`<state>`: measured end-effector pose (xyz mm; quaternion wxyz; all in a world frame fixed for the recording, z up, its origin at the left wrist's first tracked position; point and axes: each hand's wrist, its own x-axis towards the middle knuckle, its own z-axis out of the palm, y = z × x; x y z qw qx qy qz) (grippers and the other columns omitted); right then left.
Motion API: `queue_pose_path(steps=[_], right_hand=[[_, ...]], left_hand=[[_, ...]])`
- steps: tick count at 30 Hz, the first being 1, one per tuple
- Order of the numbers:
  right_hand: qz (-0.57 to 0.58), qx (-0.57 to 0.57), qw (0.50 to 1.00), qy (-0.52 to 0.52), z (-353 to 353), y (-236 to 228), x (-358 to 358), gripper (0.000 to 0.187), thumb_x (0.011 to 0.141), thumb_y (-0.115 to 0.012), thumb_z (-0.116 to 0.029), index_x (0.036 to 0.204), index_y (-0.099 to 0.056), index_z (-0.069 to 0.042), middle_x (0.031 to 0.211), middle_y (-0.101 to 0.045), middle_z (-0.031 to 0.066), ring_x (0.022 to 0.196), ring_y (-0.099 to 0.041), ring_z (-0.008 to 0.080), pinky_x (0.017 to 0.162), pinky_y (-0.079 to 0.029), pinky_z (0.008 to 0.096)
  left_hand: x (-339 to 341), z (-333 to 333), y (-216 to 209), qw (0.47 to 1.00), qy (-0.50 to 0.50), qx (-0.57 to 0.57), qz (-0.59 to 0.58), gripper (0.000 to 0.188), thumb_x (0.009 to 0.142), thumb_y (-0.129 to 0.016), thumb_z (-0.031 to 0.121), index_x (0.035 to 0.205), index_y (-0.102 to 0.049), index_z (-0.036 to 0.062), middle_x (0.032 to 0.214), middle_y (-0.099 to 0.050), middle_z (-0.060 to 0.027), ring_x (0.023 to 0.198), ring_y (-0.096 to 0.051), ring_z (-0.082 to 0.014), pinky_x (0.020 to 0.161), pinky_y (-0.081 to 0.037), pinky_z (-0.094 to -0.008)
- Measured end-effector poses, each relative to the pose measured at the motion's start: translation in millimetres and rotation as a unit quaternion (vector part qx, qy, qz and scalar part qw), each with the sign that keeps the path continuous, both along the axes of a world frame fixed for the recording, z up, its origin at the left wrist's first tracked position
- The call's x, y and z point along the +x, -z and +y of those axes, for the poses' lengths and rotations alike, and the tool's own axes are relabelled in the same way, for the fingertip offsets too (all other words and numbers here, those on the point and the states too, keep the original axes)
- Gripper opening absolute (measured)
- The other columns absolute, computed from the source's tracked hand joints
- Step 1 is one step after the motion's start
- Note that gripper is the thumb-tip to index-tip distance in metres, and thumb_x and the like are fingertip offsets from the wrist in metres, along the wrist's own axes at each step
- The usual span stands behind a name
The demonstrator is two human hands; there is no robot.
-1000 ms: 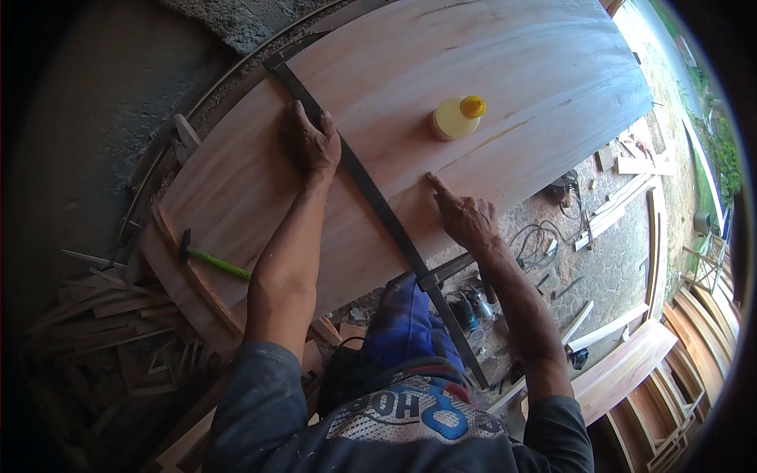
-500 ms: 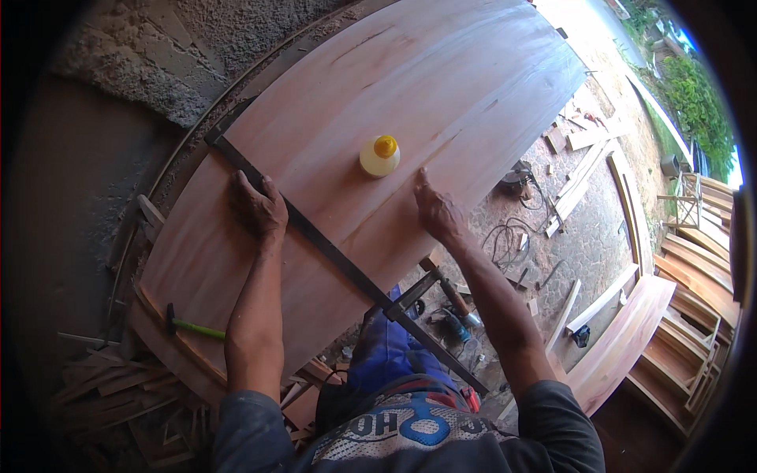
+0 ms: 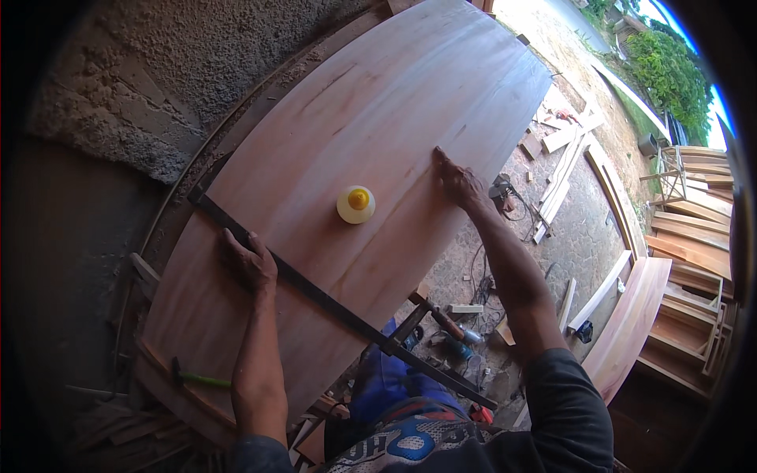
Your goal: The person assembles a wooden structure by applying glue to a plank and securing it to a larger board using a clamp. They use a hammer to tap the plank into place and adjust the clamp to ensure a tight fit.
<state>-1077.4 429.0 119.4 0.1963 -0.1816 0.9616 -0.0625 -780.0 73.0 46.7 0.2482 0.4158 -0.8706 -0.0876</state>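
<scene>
A large wooden panel (image 3: pixel 378 126) of joined boards lies before me, its far end narrower. Across it runs a dark bar clamp (image 3: pixel 307 290), with its screw and wooden handle (image 3: pixel 451 325) past the panel's near right edge. My left hand (image 3: pixel 256 262) rests on the wood against the clamp bar, fingers apart, not wrapped round it. Farther right, my right hand (image 3: pixel 464 184) reaches over the panel. Its index finger is stretched out and touches the wood by a seam line; the other fingers are partly curled. Between the hands stands a pale bottle with a yellow cap (image 3: pixel 357 202).
A green-handled hammer (image 3: pixel 203 380) lies at the panel's near left end. Power tools, cords and wood offcuts (image 3: pixel 467 309) litter the floor on the right. A curved board (image 3: pixel 631 323) and stacked wooden frames (image 3: pixel 690 315) stand farther right. A rough wall (image 3: pixel 118 102) borders the left.
My right hand has slid farther up along the seam, away from me. The left hand stays by the clamp bar. The whole view has shifted, so the bottle appears lower and more left.
</scene>
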Motion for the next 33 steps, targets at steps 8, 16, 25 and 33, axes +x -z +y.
queue_pose_path(steps=[8, 16, 25, 33], right_hand=[[-0.033, -0.066, 0.997, -0.021, -23.5, 25.3, 81.7, 0.058, 0.104, -0.032, -0.046, 0.156, -0.031, -0.020, 0.109, -0.068, 0.0269, 0.102, -0.065, 0.0473, 0.089, -0.049, 0.0568], [-0.115, -0.034, 0.982, -0.145, -60.1, 0.1, 248.1, 0.056, 0.103, -0.040, -0.046, 0.152, -0.038, -0.019, 0.086, -0.070, 0.0264, 0.082, -0.069, 0.0468, 0.073, -0.050, 0.0590], [-0.146, -0.134, 0.947, -0.252, -61.3, -28.8, 328.5, 0.058, 0.100, -0.051, -0.044, 0.152, -0.038, -0.021, 0.081, -0.070, 0.0247, 0.077, -0.069, 0.0443, 0.069, -0.052, 0.0563], [-0.121, -0.092, 0.953, -0.264, -108.9, 7.5, 355.9, 0.071, 0.101, -0.048, -0.044, 0.159, -0.018, -0.015, 0.085, -0.070, 0.0274, 0.080, -0.068, 0.0466, 0.072, -0.052, 0.0565]], left_hand=[[7.6, -3.3, -2.8, 0.999, -0.030, -0.019, -0.034, 0.063, 0.098, -0.052, 0.037, 0.146, -0.039, -0.0020, 0.150, -0.042, -0.0245, 0.138, -0.041, -0.0409, 0.114, -0.030, -0.0530], [10.6, -10.8, 1.4, 1.000, 0.002, 0.014, -0.020, 0.064, 0.101, -0.047, 0.039, 0.150, -0.035, -0.0016, 0.156, -0.036, -0.0212, 0.146, -0.031, -0.0374, 0.119, -0.024, -0.0495], [152.7, -6.0, -23.9, 0.971, 0.018, 0.136, -0.198, 0.077, 0.099, -0.049, 0.052, 0.160, -0.018, 0.0160, 0.167, -0.014, -0.0141, 0.154, -0.009, -0.0363, 0.122, -0.013, -0.0563], [163.0, -5.4, -29.1, 0.951, 0.029, 0.180, -0.248, 0.088, 0.096, -0.048, 0.059, 0.162, -0.008, 0.0175, 0.168, -0.002, -0.0127, 0.154, 0.001, -0.0386, 0.122, -0.004, -0.0575]])
